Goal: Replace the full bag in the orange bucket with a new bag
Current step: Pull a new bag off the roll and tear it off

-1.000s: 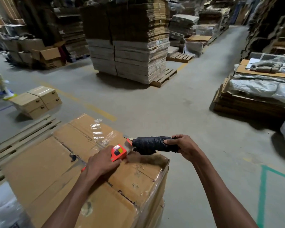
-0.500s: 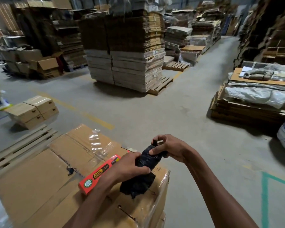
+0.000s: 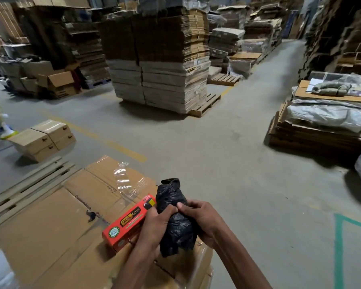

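Since a second ago the black crumpled roll of plastic bags [image 3: 171, 207] has come fully out of the flat red-orange cardboard carton [image 3: 127, 224] and swung from lying level to standing nearly upright, and the left hand [image 3: 154, 228] has left the carton to join the right hand [image 3: 203, 221] on the roll. Both hands now hold it closely, just above the near corner of the stack of flattened brown cardboard sheets [image 3: 61, 226]. The left fingers curl round its left side and the right fingers wrap its right side, with the right thumb pressed on the front where the two hands meet. A loose crumpled tail of black plastic hangs below the hands, and the top end pokes up free. The carton lies on the cardboard just beside the left hand, its far end open, near a scrap of clear plastic film [image 3: 127, 180]. As to progress, only the fetching of the new bag looks under way: the supply is out of its packet, but no single bag is yet separated or opened. The orange bucket and its full bag are nowhere in view, so whether the old bag is already out cannot be told. By this showing, tearing a bag off, going to the bucket and lining it all remain.
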